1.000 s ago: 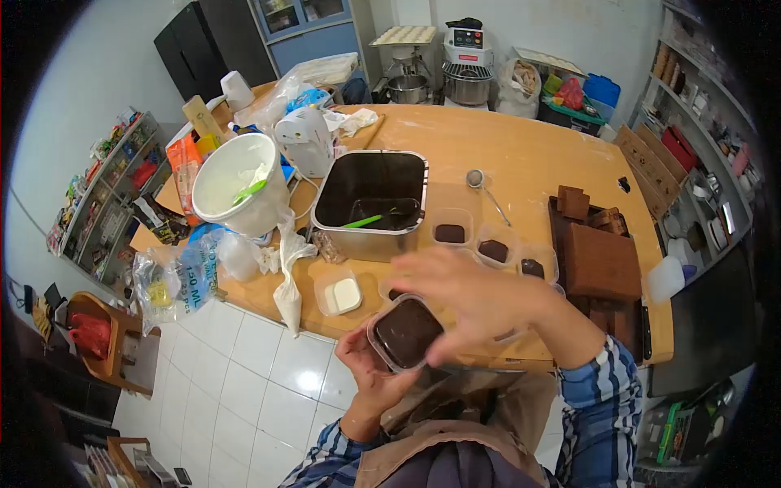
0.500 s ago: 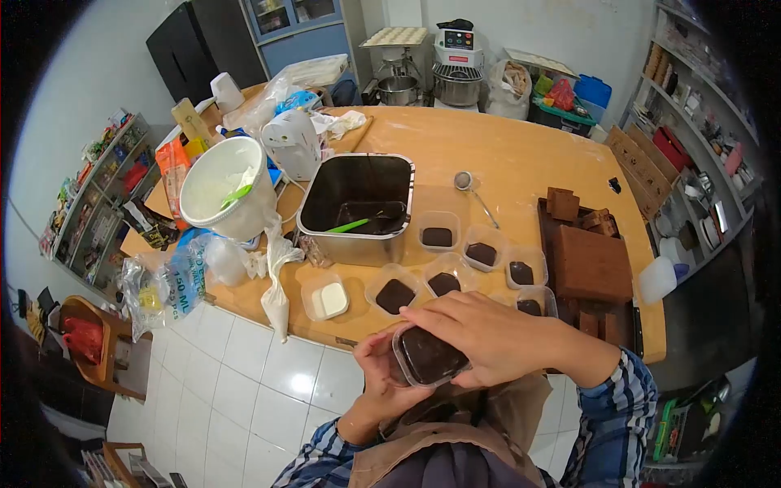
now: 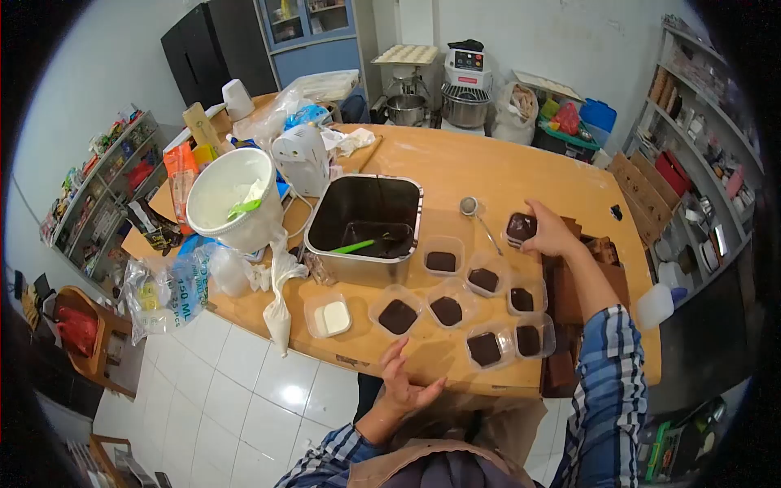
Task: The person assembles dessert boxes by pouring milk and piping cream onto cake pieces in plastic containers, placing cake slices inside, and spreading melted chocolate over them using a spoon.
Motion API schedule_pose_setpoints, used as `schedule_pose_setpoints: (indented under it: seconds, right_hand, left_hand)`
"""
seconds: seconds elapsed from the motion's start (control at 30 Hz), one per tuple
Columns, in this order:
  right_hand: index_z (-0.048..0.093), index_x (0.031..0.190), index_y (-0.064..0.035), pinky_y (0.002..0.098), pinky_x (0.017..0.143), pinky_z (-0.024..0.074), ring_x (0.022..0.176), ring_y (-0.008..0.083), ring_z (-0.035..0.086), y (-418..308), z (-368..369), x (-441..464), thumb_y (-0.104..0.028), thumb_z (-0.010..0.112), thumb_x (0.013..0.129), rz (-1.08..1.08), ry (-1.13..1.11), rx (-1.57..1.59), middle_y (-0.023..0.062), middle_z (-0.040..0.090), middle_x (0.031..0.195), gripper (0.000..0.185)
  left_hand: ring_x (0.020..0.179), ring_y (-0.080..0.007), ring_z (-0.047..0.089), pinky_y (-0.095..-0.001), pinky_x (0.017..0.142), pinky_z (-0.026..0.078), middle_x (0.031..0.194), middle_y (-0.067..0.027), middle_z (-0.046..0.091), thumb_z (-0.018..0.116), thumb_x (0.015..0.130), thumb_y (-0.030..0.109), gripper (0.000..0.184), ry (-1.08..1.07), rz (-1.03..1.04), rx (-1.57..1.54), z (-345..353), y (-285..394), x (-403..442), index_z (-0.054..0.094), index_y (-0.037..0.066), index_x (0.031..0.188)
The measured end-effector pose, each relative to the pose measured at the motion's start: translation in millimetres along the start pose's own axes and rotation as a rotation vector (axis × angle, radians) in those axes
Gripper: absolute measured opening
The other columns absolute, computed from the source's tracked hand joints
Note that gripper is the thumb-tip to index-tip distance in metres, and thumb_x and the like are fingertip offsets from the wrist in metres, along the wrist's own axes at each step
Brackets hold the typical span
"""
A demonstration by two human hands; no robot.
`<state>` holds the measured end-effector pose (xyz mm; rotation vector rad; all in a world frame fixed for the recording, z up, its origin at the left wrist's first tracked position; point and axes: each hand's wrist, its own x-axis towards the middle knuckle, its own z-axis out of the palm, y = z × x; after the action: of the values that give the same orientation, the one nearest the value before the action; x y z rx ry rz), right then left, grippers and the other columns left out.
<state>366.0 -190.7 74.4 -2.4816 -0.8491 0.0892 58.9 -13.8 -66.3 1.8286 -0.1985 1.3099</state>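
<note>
My right hand (image 3: 547,229) grips a small clear tub filled with dark chocolate (image 3: 521,227), held out over the table's right part, beside the brown cake blocks (image 3: 576,293). My left hand (image 3: 403,382) is empty with fingers spread, at the table's front edge. Several open clear tubs with dark pieces inside, one of them the front left tub (image 3: 398,316), stand between my hands. Farther left a tub with white filling (image 3: 332,318) sits next to a white piping bag (image 3: 279,313).
A metal pan (image 3: 370,267) with chocolate residue and a green spatula stands at centre. Left of it are a hand mixer (image 3: 301,159), a white bucket (image 3: 220,213) and plastic bags (image 3: 167,294). A small sieve (image 3: 469,206) lies behind the tubs.
The chocolate-filled tub has left my left hand and moved right and away in my right hand. My left hand has opened. Another tub now shows at the front, where my hands were.
</note>
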Motion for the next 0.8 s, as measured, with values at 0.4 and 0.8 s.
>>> schedule_pose_setpoints:
  seconds: [0.4,0.8]
  right_hand:
    - [0.045,0.123,-0.0130,0.0462,0.098,0.0281,0.124,0.0349,0.025,-28.4,23.7,22.0,-0.016,0.068,0.060,-0.058,-0.018,-0.401,0.0174,0.044,0.125,0.067]
    - [0.065,0.090,-0.0031,0.0377,0.072,0.0483,0.086,0.0318,0.060,-57.6,76.3,66.6,-0.004,0.055,0.069,-0.041,-0.332,-0.638,0.0182,0.062,0.086,0.023]
  left_hand:
    - [0.092,-0.0287,0.051,-0.0366,0.076,0.044,0.107,-0.0180,0.042,0.074,0.063,0.022,0.063,0.070,0.056,0.089,2.0,2.5,-1.5,0.034,0.004,0.108]
    - [0.088,-0.0277,0.052,-0.0349,0.073,0.044,0.105,-0.0177,0.045,0.074,0.061,0.018,0.060,0.071,0.068,0.106,-2.0,3.0,-2.9,0.036,0.004,0.106]
